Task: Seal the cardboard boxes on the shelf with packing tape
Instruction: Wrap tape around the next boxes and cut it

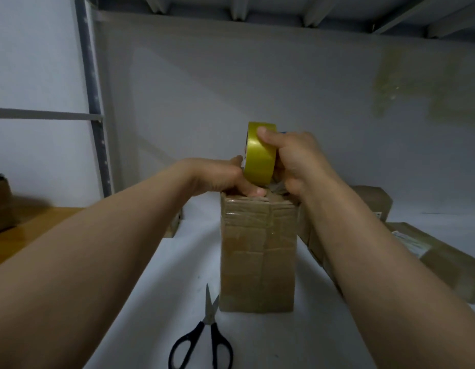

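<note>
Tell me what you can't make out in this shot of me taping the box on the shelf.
Head view throughout.
- Far end of the box top: covered by the left hand, right hand and tape roll; the tape's loose end is unseen.
- Left fingertips: behind the tape roll.
- Blurred, unreadable: the label on the side box.
- Cut off by the frame's left edge: a carton.

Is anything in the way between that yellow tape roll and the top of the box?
Nothing visible is. The right hand holds the tape roll just above the top of the box, where the left hand presses its thumb down. The scissors lie on the shelf, clear of both.
</note>
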The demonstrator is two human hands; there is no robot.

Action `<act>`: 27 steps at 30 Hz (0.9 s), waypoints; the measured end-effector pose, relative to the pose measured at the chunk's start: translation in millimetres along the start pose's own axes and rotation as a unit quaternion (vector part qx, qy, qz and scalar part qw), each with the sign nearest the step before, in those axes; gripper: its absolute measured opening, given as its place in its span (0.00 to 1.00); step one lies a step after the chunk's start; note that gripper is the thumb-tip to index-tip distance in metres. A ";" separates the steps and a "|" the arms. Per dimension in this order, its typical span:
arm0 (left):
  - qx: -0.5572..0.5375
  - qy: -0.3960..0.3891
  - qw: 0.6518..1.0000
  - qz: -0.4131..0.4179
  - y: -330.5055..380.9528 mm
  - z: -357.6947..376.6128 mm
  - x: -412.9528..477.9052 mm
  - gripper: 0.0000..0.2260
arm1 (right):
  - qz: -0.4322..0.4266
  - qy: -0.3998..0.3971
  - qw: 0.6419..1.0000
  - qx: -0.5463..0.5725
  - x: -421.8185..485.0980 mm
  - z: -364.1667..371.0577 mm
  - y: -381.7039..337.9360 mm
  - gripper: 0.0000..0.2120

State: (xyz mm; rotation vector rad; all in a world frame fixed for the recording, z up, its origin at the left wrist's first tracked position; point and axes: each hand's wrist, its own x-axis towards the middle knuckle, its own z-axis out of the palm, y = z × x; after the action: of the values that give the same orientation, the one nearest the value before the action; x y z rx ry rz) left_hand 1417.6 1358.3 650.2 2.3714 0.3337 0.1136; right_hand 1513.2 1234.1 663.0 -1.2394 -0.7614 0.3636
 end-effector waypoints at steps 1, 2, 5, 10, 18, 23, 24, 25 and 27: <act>0.002 -0.008 1.000 0.006 2.0 1.3 -2.8 0.40 | -0.006 0.009 1.000 -0.002 -2.7 2.5 -5.2 0.15; 0.002 -0.010 1.000 0.010 3.3 2.4 -5.2 0.33 | -0.013 0.016 1.000 0.001 -5.6 4.0 -11.9 0.15; 0.005 0.006 1.000 0.013 6.0 4.6 -14.9 0.23 | -0.021 0.010 1.000 0.021 -20.4 2.5 -32.1 0.17; -0.002 0.029 0.999 0.019 10.5 9.1 -26.7 0.21 | 0.018 -0.020 0.998 0.053 -48.8 -7.6 -31.3 0.17; -0.079 0.000 0.993 0.085 17.9 19.4 -42.5 0.20 | 0.025 0.011 0.994 0.106 -59.8 -12.2 -7.7 0.20; -0.048 -0.004 0.996 0.069 14.2 19.4 -45.3 0.25 | 0.015 0.017 0.994 0.104 -59.6 -7.5 -2.5 0.20; -0.046 0.003 0.997 0.066 12.9 19.5 -43.9 0.28 | 0.016 0.015 0.994 0.105 -59.5 -6.8 -2.9 0.19; -0.045 0.004 0.997 0.062 11.9 19.0 -43.2 0.31 | 0.017 0.009 0.994 0.107 -59.5 -7.2 -4.1 0.19; -0.038 -0.010 0.998 0.054 11.0 17.4 -44.7 0.35 | 0.023 -0.012 0.994 0.109 -61.3 -8.7 -8.9 0.17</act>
State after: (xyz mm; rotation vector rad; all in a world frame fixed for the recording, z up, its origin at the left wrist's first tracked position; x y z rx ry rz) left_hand 1379.9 1327.0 645.6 2.3125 0.1872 0.1504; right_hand 1474.7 1186.4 650.6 -1.0490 -0.6945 0.4869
